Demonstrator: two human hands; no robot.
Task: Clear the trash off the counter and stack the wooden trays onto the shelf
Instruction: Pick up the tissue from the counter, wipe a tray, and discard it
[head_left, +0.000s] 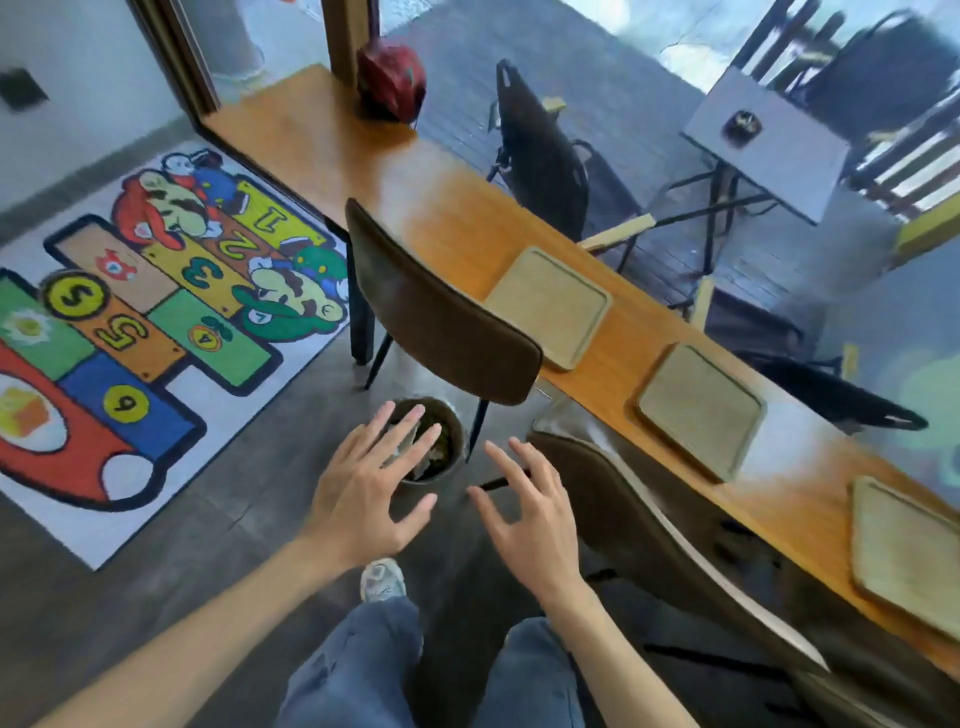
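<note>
Now both hands are empty, left hand (363, 488) and right hand (535, 512) spread above the bin (452, 441); three wooden trays (550, 304) wait rightward on the counter (467, 223) (chairs could snag the reach).

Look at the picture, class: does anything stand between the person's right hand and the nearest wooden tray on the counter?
Yes. The dark chair back rises between the right hand and the nearest wooden tray on the counter.
</note>
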